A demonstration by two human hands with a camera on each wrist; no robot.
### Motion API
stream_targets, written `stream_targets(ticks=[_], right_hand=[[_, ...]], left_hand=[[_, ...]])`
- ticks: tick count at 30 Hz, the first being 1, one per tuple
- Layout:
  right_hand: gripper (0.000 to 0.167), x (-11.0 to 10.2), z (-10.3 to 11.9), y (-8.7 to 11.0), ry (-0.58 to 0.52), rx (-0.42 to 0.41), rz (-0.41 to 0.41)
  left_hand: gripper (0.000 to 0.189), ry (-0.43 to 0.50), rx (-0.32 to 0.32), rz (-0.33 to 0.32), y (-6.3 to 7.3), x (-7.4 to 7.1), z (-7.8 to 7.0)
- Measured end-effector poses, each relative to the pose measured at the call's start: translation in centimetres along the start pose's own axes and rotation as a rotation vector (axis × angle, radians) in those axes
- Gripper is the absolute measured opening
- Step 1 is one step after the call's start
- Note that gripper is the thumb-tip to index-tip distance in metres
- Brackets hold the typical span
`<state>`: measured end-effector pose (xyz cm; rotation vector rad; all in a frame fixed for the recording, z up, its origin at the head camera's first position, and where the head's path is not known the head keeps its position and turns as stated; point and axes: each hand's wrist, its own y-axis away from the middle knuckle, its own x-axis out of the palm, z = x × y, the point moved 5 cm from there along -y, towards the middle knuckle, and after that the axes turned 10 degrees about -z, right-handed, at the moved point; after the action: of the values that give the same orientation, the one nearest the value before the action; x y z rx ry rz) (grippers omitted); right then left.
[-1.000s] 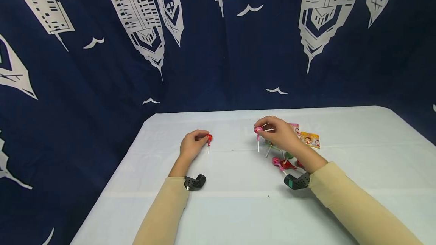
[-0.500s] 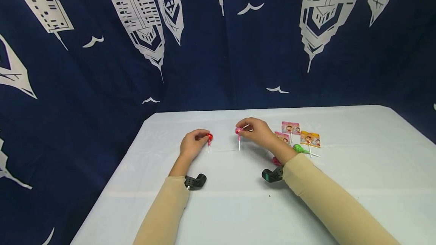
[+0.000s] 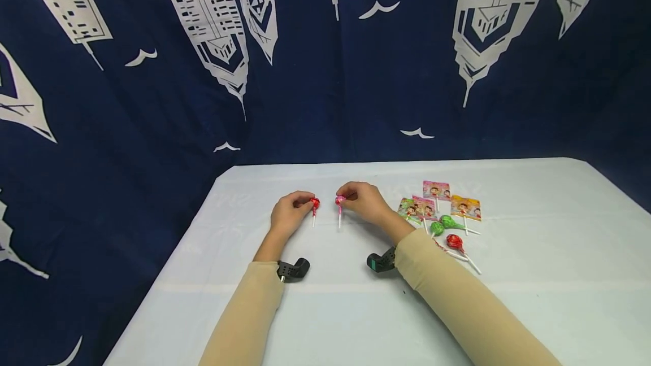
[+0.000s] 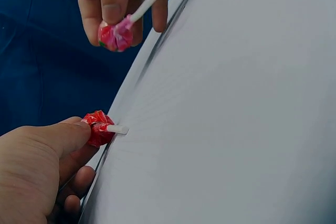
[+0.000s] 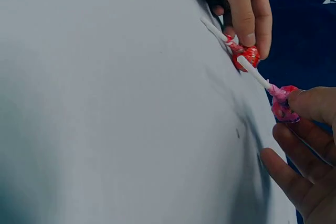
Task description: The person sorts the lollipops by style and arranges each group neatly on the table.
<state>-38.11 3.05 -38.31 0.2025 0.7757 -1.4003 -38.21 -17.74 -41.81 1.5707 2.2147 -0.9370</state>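
My left hand (image 3: 290, 216) pinches a red-wrapped lollipop (image 3: 315, 203) by its round head, the white stick pointing toward me. Close to its right, my right hand (image 3: 365, 202) holds a pink-wrapped lollipop (image 3: 339, 200) between thumb and fingers, stick also toward me. A short gap separates the two candies in the head view. The left wrist view has the red lollipop (image 4: 98, 128) at the fingertips and the pink lollipop (image 4: 116, 36) above it. Seen from the right wrist, the thumb presses on the pink lollipop (image 5: 283, 103), while its other fingers spread below.
On the white table (image 3: 229, 309), right of my hands, lie several more sweets: a green lollipop (image 3: 448, 222), a red lollipop (image 3: 454, 242) and flat packets, including an orange packet (image 3: 465, 208). My right sleeve (image 3: 447, 281) covers part of that group. A dark blue curtain (image 3: 305, 100) hangs behind.
My right hand has carried the pink lollipop leftward from the pile to beside the red one, uncovering more of the sweets. The left hand has stayed nearly still.
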Motion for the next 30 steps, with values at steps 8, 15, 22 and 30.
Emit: stream_targets(ticks=[8,15,22,30], right_hand=[[0.017,1.7,-0.3,-0.1,0.021,0.028,-0.031],[0.017,2.8,-0.1,-0.3,0.044,0.042,-0.037],[0.018,3.2,-0.1,-0.8,0.049,0.054,-0.058],[0.018,4.0,0.0,-0.9,0.043,0.080,-0.077]], left_hand=[[0.019,-0.012,0.005,0.009,-0.1,0.0,0.0],[0.020,-0.002,0.013,0.014,0.0,-0.1,-0.1],[0.019,0.008,0.018,0.017,-0.1,0.1,-0.1],[0.019,0.003,0.021,0.013,-0.1,0.0,0.1]])
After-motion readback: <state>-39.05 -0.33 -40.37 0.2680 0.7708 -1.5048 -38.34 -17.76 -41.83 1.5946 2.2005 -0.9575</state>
